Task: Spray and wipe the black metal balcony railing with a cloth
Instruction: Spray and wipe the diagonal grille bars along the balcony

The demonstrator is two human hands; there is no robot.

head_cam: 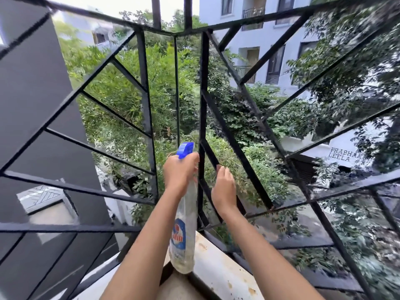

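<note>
The black metal railing point(203, 105) forms a corner of upright and slanted bars in front of me. My left hand point(179, 172) grips the neck of a clear spray bottle point(184, 234) with a blue nozzle point(185, 149), which points at the corner upright. My right hand point(224, 187) lies over a slanted bar just right of that upright, its fingers curled round the bar. I see no cloth in either hand; the right palm is hidden.
A pale, stained concrete ledge point(218, 269) runs under the railing at the bottom. Past the bars are green trees point(134, 94), a white building point(259, 40) and a dark grey wall point(32, 94) on the left.
</note>
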